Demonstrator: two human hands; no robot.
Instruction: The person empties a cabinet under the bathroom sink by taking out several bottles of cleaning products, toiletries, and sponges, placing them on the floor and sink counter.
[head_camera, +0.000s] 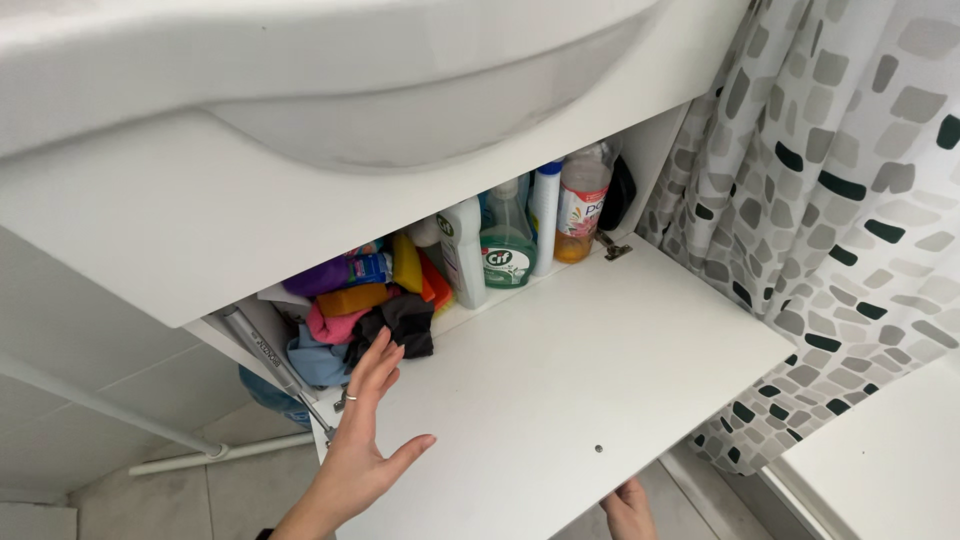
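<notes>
Under sink: left hand grip spread near black cloth; right hand grip pinching cabinet door edge.

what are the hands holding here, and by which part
The right hand grips the open white cabinet door by its free outer edge. The left hand holds nothing; it lies open on the door, fingers reaching toward a black cloth.

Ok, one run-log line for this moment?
left hand open, flat on cabinet door, fingertips near black cloth | right hand on door's lower edge, grip unclear | bottles inside
</notes>
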